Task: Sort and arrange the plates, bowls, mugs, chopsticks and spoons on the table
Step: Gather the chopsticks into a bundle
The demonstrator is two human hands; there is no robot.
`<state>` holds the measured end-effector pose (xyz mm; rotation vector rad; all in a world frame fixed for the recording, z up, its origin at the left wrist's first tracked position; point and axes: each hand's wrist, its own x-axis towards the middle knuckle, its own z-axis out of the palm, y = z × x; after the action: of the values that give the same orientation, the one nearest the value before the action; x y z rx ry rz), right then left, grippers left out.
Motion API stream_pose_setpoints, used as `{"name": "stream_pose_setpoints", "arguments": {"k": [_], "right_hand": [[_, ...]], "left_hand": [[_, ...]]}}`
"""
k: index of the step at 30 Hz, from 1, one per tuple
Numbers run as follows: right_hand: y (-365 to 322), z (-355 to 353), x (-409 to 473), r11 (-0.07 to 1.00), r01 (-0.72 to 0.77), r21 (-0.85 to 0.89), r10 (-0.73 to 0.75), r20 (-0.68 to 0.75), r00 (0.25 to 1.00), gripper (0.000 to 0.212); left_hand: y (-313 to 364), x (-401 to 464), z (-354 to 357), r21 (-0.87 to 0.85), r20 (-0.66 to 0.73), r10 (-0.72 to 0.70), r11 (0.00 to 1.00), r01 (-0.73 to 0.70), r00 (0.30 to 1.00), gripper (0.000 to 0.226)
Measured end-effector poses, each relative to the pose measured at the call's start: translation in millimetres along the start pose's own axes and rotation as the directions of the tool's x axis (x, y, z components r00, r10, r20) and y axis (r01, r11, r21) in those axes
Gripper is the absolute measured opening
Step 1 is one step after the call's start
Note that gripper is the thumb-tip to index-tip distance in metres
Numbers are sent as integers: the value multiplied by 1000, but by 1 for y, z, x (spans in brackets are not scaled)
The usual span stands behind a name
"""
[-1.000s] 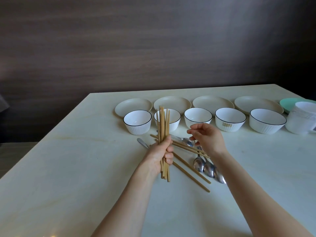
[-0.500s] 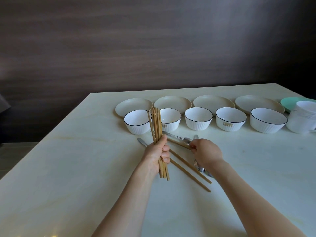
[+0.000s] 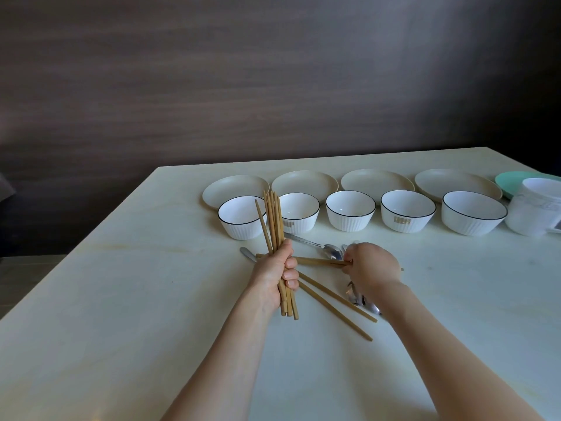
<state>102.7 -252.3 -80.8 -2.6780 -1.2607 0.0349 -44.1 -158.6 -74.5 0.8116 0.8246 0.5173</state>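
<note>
My left hand grips an upright bundle of wooden chopsticks above the table's middle. My right hand pinches a pair of chopsticks that lies nearly level, pointing left toward the bundle. Two loose chopsticks lie slanted on the table between my hands. Metal spoons lie there too: one behind the pinched pair, one handle left of my left hand, several partly hidden under my right wrist. Several white bowls stand in a row before several cream plates.
A white mug stands at the right edge of the view with a mint green plate behind it. The pale table ends at a dark wood-grain wall at the back; its left edge runs diagonally.
My right hand dropped to the table and took hold of a pair of chopsticks, turning them level toward the bundle. The bundle in my left hand shifted slightly left and tilted.
</note>
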Motion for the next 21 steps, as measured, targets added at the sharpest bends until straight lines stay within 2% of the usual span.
{"name": "stream_pose_setpoints", "arguments": {"k": [8, 12, 15, 18, 21], "right_hand": [[3, -1, 2, 1000, -8, 4, 8, -127, 992, 16], [6, -6, 3, 998, -20, 55, 33, -252, 967, 14], [6, -12, 1, 982, 1, 188, 66, -352, 934, 13], [2, -18, -1, 943, 84, 321, 86, -480, 873, 16], [0, -22, -4, 918, 173, 356, 66, -569, 820, 17]], "left_hand": [[1, -1, -1, -11, -10, 9, 1000, -9, 1000, 29], [2, -2, 0, -22, -12, 20, 1000, -20, 1000, 31], [2, -3, 1, -28, -7, 12, 1000, -13, 1000, 30], [1, -3, 2, -33, 12, -2, 999, 3, 1000, 30], [1, -5, 4, -5, 49, 3, 1000, -2, 999, 30]]}}
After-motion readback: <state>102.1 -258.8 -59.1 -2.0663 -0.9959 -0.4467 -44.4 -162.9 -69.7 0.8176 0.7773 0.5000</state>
